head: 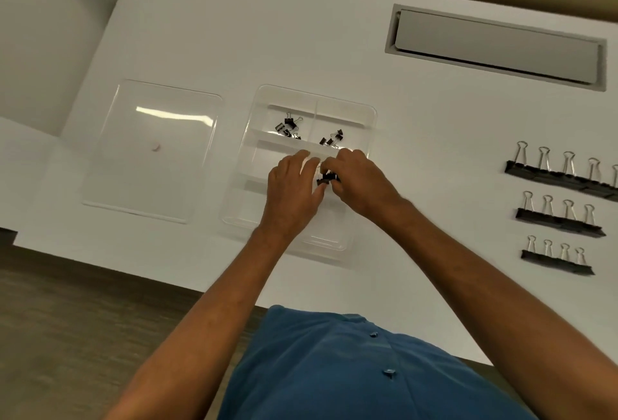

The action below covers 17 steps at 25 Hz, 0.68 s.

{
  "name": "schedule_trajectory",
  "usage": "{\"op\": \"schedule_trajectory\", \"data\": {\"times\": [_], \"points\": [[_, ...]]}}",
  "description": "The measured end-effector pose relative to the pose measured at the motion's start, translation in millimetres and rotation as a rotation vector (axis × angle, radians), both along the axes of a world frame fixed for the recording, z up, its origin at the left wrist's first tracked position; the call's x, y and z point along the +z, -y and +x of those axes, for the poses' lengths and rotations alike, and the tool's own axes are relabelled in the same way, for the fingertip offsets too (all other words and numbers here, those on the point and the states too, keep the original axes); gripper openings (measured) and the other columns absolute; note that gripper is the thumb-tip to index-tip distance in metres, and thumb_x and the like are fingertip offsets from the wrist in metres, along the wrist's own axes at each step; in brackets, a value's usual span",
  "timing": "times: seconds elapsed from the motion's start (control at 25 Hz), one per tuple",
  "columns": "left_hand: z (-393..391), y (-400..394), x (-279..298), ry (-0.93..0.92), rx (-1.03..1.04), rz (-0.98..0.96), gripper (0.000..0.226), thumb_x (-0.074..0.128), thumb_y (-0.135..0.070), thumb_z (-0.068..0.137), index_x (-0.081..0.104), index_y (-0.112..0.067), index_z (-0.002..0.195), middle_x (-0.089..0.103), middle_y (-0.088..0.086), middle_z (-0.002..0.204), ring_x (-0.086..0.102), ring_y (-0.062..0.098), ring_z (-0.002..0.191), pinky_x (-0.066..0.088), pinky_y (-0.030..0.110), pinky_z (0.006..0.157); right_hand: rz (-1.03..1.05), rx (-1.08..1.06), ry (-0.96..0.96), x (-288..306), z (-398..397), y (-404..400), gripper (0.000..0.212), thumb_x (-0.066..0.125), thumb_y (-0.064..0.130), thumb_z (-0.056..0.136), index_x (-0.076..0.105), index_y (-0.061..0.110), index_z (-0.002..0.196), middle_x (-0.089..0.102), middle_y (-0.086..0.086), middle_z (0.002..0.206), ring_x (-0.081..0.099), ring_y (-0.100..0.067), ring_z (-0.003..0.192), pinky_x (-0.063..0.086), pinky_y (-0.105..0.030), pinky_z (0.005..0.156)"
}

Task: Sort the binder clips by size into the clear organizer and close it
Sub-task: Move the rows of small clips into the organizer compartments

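Binder clips are spread between the clear organizer [363, 112] and the white table [434, 125]. Using the organizer as the landmark: in its far left compartment lies a small heap of little black clips [289, 128], and in the far right compartment, just across the divider, a second small cluster [332, 138]. Both hands meet over the organizer's middle. The right hand [359, 182] has its fingers curled and pinches a small black clip [326, 179] between fingertips and thumb. The left hand [294, 189] sits touching it from the left, fingers bent toward the same clip; whether it truly grips the clip I cannot tell.

Left of the organizer, apart from it, the clear lid [150, 152] lies flat on the table. Well to the right of the organizer stand three rows of larger clips: the far row [565, 168] biggest, the middle row [558, 215] smaller, the near row [556, 257] smallest. Beyond the organizer, toward the far right, a grey hatch [495, 46] is set into the table.
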State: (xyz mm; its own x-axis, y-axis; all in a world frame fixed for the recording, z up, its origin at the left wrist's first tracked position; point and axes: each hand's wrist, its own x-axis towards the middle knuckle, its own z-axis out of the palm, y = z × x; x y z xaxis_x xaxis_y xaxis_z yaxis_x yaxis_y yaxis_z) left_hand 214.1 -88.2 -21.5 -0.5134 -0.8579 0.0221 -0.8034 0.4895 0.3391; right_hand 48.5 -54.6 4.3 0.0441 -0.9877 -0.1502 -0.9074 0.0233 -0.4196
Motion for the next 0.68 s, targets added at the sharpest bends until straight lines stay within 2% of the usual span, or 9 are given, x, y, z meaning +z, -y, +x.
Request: {"op": "schedule_trajectory", "data": {"times": [0.16,0.32,0.44,0.56,0.68], "points": [[3,-11,-14,-0.015,-0.006,0.014,0.045,0.05,-0.037,0.101,0.048,-0.016,0.14,0.037,0.007,0.157,0.04,0.025,0.139,0.037,0.04,0.109,0.025,0.056,-0.044,-7,7,4,0.028,0.066,0.014,0.094,0.064,0.018,0.122,0.061,-0.009,0.108,0.057,-0.029,0.1,0.053,-0.041,0.079],[2,-10,-15,0.016,-0.007,0.033,0.045,0.046,-0.037,0.101,0.046,-0.017,0.141,0.033,0.006,0.159,0.036,0.026,0.142,0.036,0.042,0.111,0.011,0.085,-0.073,-8,8,2,0.027,0.062,0.015,0.097,0.062,0.018,0.124,0.061,-0.008,0.108,0.059,-0.028,0.092,0.052,-0.039,0.073],[2,-10,-13,0.03,-0.021,0.035,0.045,0.044,-0.037,0.101,0.046,-0.017,0.141,0.032,0.007,0.16,0.035,0.026,0.143,0.035,0.043,0.111,-0.009,0.106,-0.057,-5,6,-1,0.028,0.063,0.013,0.096,0.064,0.02,0.124,0.062,-0.006,0.111,0.061,-0.027,0.094,0.052,-0.037,0.072],[2,-10,-9,0.043,-0.025,0.051,0.048,0.045,-0.038,0.1,0.044,-0.016,0.143,0.032,0.008,0.159,0.032,0.028,0.145,0.033,0.047,0.114,-0.086,0.057,-0.011,5,-3,-9,0.026,0.065,0.01,0.094,0.067,0.019,0.119,0.063,-0.004,0.115,0.059,-0.024,0.1,0.054,-0.036,0.075],[-5,-13,-1,0.021,-0.018,0.026,0.05,0.05,-0.038,0.099,0.045,-0.015,0.143,0.034,0.009,0.158,0.03,0.029,0.145,0.03,0.049,0.115,-0.217,-0.089,0.063,15,-23,-32,0.021,0.059,0.006,0.094,0.069,0.017,0.109,0.062,-0.001,0.114,0.055,-0.021,0.102,0.051,-0.032,0.077]]}}
